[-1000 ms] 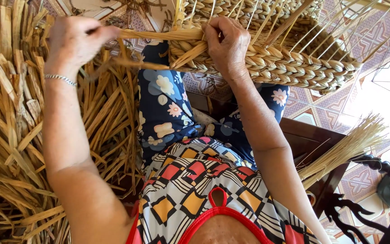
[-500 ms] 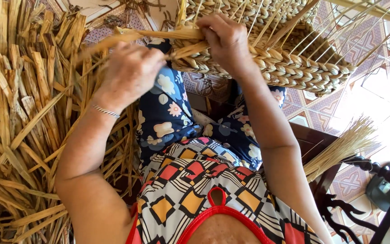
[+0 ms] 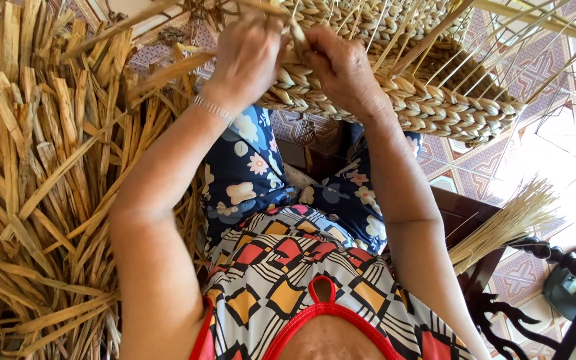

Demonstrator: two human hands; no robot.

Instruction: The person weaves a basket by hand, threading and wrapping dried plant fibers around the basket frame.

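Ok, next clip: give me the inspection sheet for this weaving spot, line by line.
Surface: no table; work is held over the lap, above a patterned tile floor.
Job's things: half-woven straw basket with bare upright spokes; loose straw strand.
Clutter: heap of dried straw at the left; thin reed bundle at the right.
Grips: left hand and right hand both closed on the basket's braided rim.
Cables: nothing seen.
Surroundings: dark wooden furniture; black metal scrollwork.
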